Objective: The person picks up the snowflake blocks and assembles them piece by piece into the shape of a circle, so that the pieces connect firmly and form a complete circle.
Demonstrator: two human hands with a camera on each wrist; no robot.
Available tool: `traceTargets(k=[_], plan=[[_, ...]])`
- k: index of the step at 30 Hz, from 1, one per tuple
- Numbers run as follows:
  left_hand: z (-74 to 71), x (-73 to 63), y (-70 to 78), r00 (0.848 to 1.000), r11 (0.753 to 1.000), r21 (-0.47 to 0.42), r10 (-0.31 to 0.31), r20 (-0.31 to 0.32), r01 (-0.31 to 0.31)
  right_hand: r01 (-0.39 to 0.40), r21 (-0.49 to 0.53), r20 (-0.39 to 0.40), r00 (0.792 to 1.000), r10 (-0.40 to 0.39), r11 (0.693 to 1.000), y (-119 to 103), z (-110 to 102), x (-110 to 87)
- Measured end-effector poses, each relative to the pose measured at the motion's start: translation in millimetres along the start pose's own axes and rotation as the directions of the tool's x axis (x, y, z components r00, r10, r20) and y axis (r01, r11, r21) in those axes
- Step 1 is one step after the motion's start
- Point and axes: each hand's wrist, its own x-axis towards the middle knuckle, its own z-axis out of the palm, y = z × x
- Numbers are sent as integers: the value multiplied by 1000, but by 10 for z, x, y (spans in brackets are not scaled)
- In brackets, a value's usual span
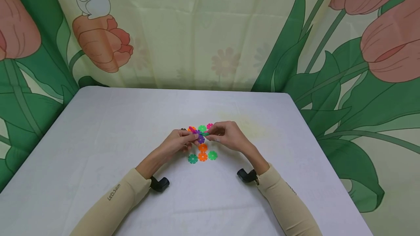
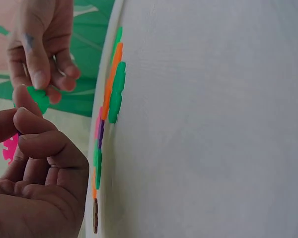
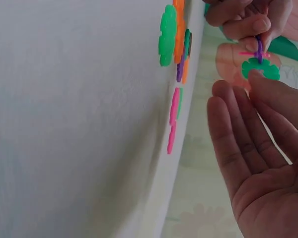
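Above the table my left hand [image 1: 178,140] pinches a purple notched plastic disc [image 3: 260,47] with a pink disc [image 3: 248,53] attached to it. Facing it, my right hand [image 1: 229,134] holds a green notched disc [image 3: 271,72] between thumb and fingertips. The green disc's edge meets the purple one in the right wrist view; how deep they fit cannot be seen. Beneath the hands lie loose discs, among them an orange disc [image 1: 202,156], a light green disc [image 1: 212,155] and a dark green disc [image 1: 193,158].
A white-covered table [image 1: 98,137] spreads around the hands. Behind the hands lie a green disc [image 1: 202,128], a pink disc [image 1: 210,125] and a brown disc [image 1: 183,129]. A printed curtain [image 1: 197,28] hangs beyond the table's back edge.
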Motion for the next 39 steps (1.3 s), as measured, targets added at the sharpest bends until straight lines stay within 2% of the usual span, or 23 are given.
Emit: traceTargets(k=[3,6,11,15,25,30,39], plan=[[-8,-6,11,999,1000,7,-17,-30,17,-34,-52,55,998,36,998,1,-36,-11],[-21,-8,23,999,1000,11,-21,-42,22,-47,-105,146,987,62,993,20,-71,-21],[-52,-25,56,999,1000,7,-19,-42,19,-35,-154,288,954,79,987,16,-95,-35],[-85,-37,84,999,1000,-15,-19,-43,19,-25,-185,351,932,90,982,11,-90,-46],[-108,-22,71,999,1000,-21,-20,-26,20,-15,-256,371,922,113,967,40,-23,-32],[-100,-13,64,999,1000,-13,-29,-29,28,-28,-252,373,919,124,967,41,-12,-33],[-99,-6,49,999,1000,-10,-22,-31,21,-2,-265,401,909,112,964,29,-21,-22]])
